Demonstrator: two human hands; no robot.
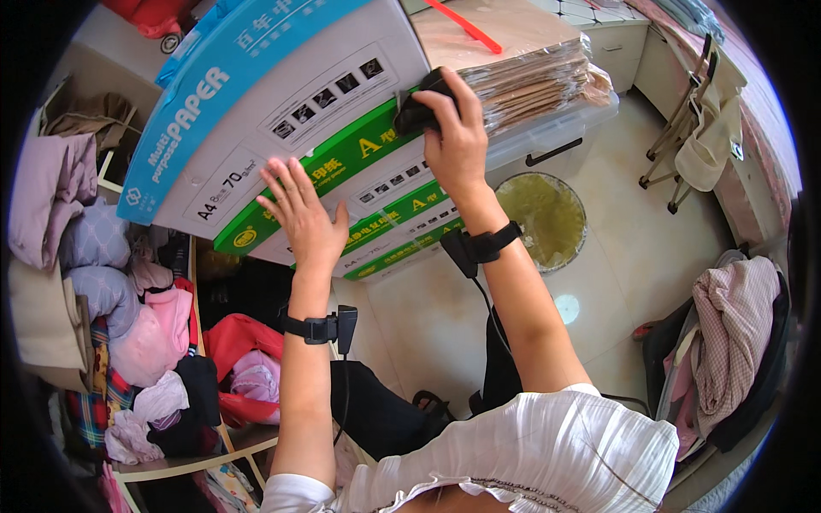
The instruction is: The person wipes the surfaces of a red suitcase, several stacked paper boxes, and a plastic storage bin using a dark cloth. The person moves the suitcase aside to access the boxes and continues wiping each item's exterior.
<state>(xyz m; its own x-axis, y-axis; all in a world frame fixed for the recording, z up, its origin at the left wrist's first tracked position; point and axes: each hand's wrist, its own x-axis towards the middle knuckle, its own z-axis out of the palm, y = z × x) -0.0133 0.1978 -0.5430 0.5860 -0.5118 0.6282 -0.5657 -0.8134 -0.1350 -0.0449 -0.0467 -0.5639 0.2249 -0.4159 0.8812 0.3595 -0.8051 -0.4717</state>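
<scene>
Copy-paper cartons stand stacked in front of me, a blue, white and green carton (340, 48) above green-banded lower cartons (397, 221). My left hand (304, 224) is spread against the front of the stack near the upper carton's lower green band, holding nothing. Bunched under the fingers of my right hand (463, 144) is a black cloth (417, 110). It touches the upper carton near its right front edge, at the green band. My right palm hides part of the lower cartons. Each wrist wears a black strap with a small device and cable.
Right of the cartons, a clear plastic bin (558, 131) sits under a stack of plastic-wrapped brown sheets (532, 86) with a red strip (471, 29) on top. A bucket of murky yellow-green water (545, 221) stands on the floor. A folding stool (705, 128) and clothes-filled shelves (192, 471) flank me.
</scene>
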